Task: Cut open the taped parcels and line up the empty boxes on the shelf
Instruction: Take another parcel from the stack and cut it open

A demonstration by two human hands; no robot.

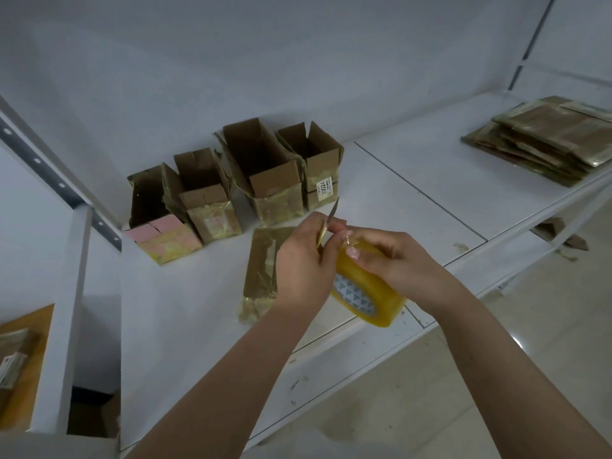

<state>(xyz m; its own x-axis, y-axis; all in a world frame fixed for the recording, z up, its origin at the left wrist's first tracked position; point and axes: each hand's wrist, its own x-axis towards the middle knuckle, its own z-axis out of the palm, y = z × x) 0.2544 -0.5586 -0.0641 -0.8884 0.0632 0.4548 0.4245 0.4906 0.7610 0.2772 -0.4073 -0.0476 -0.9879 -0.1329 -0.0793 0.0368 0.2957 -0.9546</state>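
On the white shelf (pixel 414 180), toward twelve o'clock from your hands, four opened boxes (pixel 231 190) are standing in a row with their flaps up, while a flat taped parcel (pixel 261 260) is lying just beside your left hand, at its nine o'clock. Your left hand (pixel 303 263) is curling its fingers around a thin blade (pixel 332 213), pinching it so the tip is pointing up toward one o'clock. Your right hand (pixel 387 256) is gripping a yellow roll of tape (pixel 367 289) from above, fingers wrapped over its outer face, and the thumb and forefinger seem to be picking at the tape's loose end right next to the blade.

That closeness is the main risk: your right fingertips are sitting almost against the cutting edge, so a slip while slicing the tape could nick them. The roll is hanging over the shelf's front edge at five o'clock, so loosening your grip would likely be sending it to the floor. The parcel underneath is partly hidden by your left hand; I cannot tell whether it is already cut. At two o'clock a stack of flattened cardboard (pixel 546 144) is resting well apart from everything.
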